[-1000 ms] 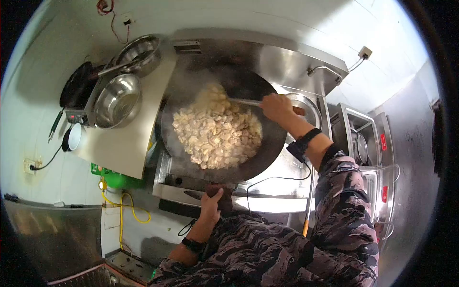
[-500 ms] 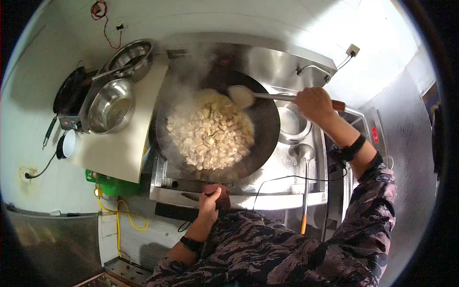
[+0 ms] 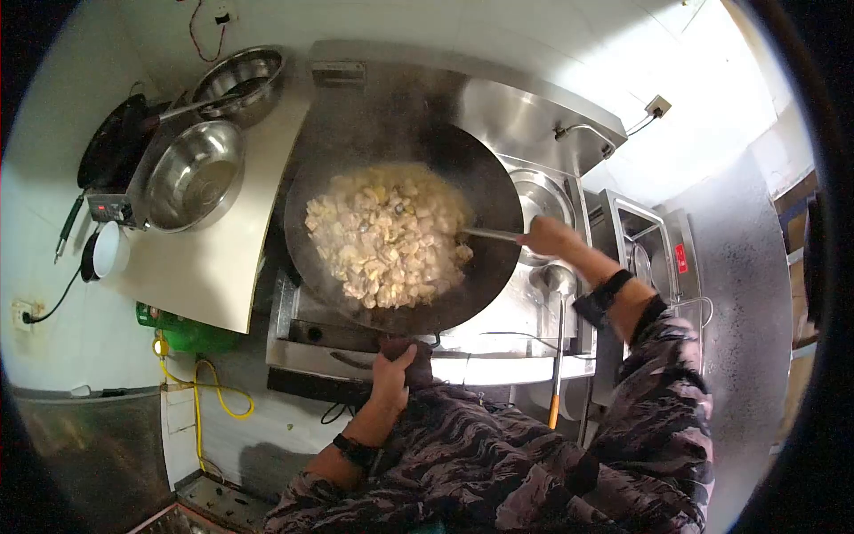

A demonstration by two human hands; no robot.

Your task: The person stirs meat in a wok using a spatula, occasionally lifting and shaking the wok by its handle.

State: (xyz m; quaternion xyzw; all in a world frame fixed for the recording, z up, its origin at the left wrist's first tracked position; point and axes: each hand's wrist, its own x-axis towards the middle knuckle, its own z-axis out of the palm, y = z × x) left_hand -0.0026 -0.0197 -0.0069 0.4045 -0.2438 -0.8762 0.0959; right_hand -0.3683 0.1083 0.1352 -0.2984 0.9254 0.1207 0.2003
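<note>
Head camera view: a large black round-bottomed wok sits on the steel stove, and pale, chunky pieces of food lie heaped inside it. Steam drifts over its far side and blurs the steel behind. At the wok's near edge, the left hand is closed around a dark reddish-brown cloth, thumb laid over it; what lies beneath the cloth is hidden. Right of the wok, the right hand is closed on a long metal-shafted tool, which reaches across the rim into the food. The food hides its head, and the exact finger placement cannot be told.

Under the right forearm, to the wok's right, lie a round steel basin and a steel ladle with an orange-ended handle. The curved steel tap is beyond them. Left of the wok, a cream worktop carries two shiny steel bowls; farther left are a black frying pan and a small white bowl.
</note>
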